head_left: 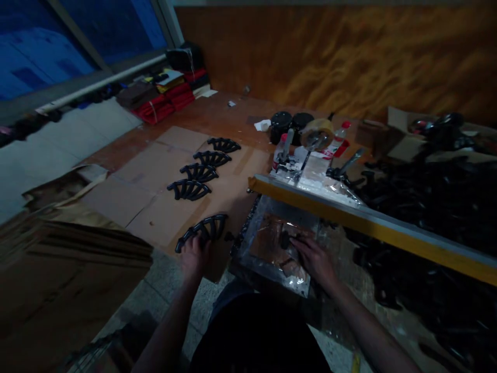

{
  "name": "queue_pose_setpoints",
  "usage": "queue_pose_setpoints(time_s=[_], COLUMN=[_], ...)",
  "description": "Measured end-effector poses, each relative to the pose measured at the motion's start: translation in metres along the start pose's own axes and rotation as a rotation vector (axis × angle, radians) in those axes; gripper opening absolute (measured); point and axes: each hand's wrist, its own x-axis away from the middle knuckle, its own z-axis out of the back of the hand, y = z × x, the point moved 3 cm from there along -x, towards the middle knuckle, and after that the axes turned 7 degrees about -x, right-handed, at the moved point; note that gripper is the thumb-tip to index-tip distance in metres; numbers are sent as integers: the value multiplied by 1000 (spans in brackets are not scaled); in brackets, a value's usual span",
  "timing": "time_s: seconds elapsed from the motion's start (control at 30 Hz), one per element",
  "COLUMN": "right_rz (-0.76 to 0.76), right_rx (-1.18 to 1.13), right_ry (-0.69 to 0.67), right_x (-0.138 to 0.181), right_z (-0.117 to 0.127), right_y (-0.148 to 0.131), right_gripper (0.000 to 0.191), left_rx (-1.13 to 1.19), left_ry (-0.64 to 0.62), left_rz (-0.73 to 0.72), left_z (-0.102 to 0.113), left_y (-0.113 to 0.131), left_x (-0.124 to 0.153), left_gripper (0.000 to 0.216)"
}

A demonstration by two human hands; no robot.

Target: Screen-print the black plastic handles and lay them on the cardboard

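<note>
My left hand (pixel 194 255) has its fingers closed on the near edge of a black, curved, ribbed part (pixel 212 225), which lies on cardboard. Farther off on the same cardboard, several similar black parts (pixel 189 189) lie in a slanting row. My right hand (pixel 313 254) pinches a small dark piece (pixel 286 240) whose kind I cannot make out. It is over a film-covered flat plate (pixel 258 259) with brown patches. A small black bit (pixel 229 237) lies between the ribbed part and the plate.
A yellow-edged bar (pixel 334 210) crosses above the plate toward the right. Behind it are a tape roll (pixel 317 132), black jars (pixel 281 124) and red-capped bottles (pixel 340 135). Heaped black parts (pixel 430 191) cover the right side. Stacked cardboard (pixel 73 290) stands at left.
</note>
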Motion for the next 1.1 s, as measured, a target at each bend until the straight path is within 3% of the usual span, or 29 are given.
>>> queue_pose_setpoints(time_s=[0.07, 0.17, 0.3, 0.43, 0.53, 0.73, 0.83, 0.97, 1.1], right_rz=[37, 52, 111, 179, 209, 231, 239, 266, 262], right_rx=[53, 104, 146, 214, 224, 207, 199, 208, 183], right_ry=[-27, -24, -34, -18, 11, 61, 87, 117, 85], right_x=[-13, -28, -34, -31, -28, -27, -28, -28, -23], right_z=[-9, -14, -16, -16, -18, -23, -24, -24, -30], right_y=[-19, -29, -27, -25, -21, -9, -6, -1, 10], right_gripper=[40, 37, 36, 37, 37, 36, 36, 37, 37], left_rx=[-2, -12, 27, 99, 281, 1345, 1629, 1739, 1725], left_ry=[-13, -18, -10, -20, -2, -35, 55, 141, 106], left_rz=[-25, 66, 158, 96, 6, -36, -47, 10, 45], left_z=[-5, -12, -19, -16, 2, 65, 92, 102, 97], left_y=[24, 49, 57, 45, 26, -21, -34, -41, -48], left_x=[6, 4, -5, -12, -20, -44, -52, -65, -78], left_gripper=[56, 64, 70, 61, 56, 83, 89, 89, 91])
